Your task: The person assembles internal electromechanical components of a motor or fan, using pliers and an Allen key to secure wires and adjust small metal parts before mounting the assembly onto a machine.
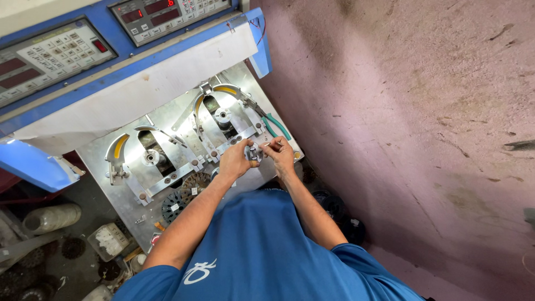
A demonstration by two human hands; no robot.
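Note:
My left hand [234,160] grips a small round dark metal part [253,153] over the front edge of a steel machine plate [167,111]. My right hand [280,154] meets it from the right, fingers pinched on the same part and on a thin metal piece. Both hands are below the right-hand winding station [223,118], which has a yellow-marked curved guard. A second station [150,158] stands to the left.
Green-handled pliers [277,126] lie on the plate's right edge. Round wound stator parts [184,195] rest at the plate's front. Blue control panels with keypads [53,53] are above. A plastic jar [51,217] and box sit on the floor left; pink wall on the right.

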